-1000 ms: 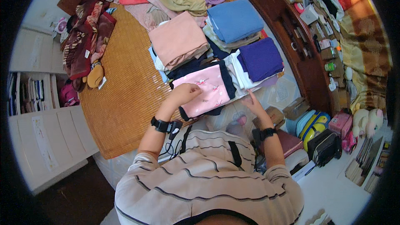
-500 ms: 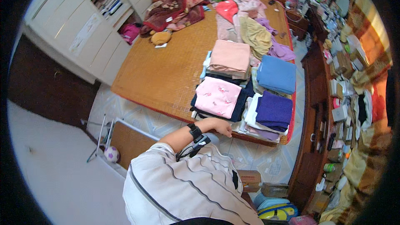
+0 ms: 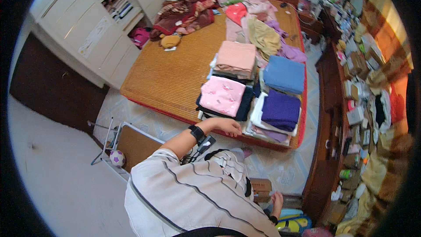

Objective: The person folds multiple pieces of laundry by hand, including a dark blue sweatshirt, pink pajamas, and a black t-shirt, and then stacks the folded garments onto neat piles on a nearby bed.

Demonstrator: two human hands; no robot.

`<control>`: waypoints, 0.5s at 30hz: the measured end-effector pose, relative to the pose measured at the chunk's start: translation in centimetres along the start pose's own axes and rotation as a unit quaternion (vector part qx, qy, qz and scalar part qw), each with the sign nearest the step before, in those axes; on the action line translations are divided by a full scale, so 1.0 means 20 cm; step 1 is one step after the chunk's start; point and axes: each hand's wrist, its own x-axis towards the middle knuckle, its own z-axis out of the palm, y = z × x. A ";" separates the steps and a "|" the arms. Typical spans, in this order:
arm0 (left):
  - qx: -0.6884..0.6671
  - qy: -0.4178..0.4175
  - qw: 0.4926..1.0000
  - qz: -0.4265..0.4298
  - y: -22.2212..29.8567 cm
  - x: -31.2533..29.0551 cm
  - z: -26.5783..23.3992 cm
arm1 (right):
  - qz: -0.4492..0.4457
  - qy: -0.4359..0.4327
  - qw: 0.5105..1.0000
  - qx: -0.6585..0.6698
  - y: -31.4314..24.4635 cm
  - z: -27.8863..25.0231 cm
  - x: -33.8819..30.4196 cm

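My left hand (image 3: 229,127) hangs over the bed's near edge with loosely bent fingers and nothing in it. It is closest to the pile topped by a folded pink printed garment (image 3: 222,95) and the pile topped by a dark purple folded cloth (image 3: 281,110). Behind these are two more piles, one with a peach folded cloth (image 3: 236,56) on top, the other with a blue folded cloth (image 3: 284,74). Low on the right, beside my striped shirt, my right hand (image 3: 276,202) shows, fingers slightly apart and empty. A dark band with a cable-connected device (image 3: 205,144) is around my left forearm.
The piles stand on a bed with a woven mat (image 3: 171,74). Farther back lie a maroon blanket (image 3: 188,15) and a loose yellow cloth (image 3: 263,35). A long cluttered cabinet (image 3: 326,105) runs along the right. Near my right hand is a cardboard box (image 3: 259,186); a ball (image 3: 117,158) is at left.
My right hand has come into view at the lower right. My left hand has shifted slightly left and up, its fingers loosening from a more curled shape. The view has turned a little.
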 end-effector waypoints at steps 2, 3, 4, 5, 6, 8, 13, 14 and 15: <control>-0.078 0.024 0.996 0.022 0.02 0.00 -0.02 | 0.001 -0.012 1.000 -0.014 0.01 0.00 0.03; -0.081 0.044 0.995 0.028 0.04 0.01 -0.04 | -0.021 -0.016 1.000 0.011 0.06 -0.01 0.07; -0.089 0.065 0.993 0.030 0.04 0.03 -0.05 | 0.021 -0.044 0.997 -0.065 -0.08 0.04 0.02; -0.110 0.081 0.990 0.038 0.10 0.05 -0.05 | 0.029 0.006 0.994 -0.105 -0.13 0.07 -0.03; -0.127 0.105 0.985 0.047 0.17 0.05 -0.07 | 0.035 0.022 0.994 -0.098 -0.14 0.05 -0.04; -0.155 0.132 0.978 0.038 0.23 0.14 -0.11 | 0.012 0.003 0.995 -0.103 -0.19 0.04 -0.04; -0.240 0.184 0.950 0.079 0.34 0.40 -0.22 | 0.112 0.037 0.982 -0.147 -0.36 -0.03 -0.10; -0.260 0.196 0.941 0.095 0.33 0.47 -0.27 | 0.121 0.047 0.982 -0.137 -0.41 -0.02 -0.11; -0.275 0.214 0.934 0.083 0.38 0.53 -0.30 | 0.132 0.062 0.981 -0.125 -0.44 -0.04 -0.13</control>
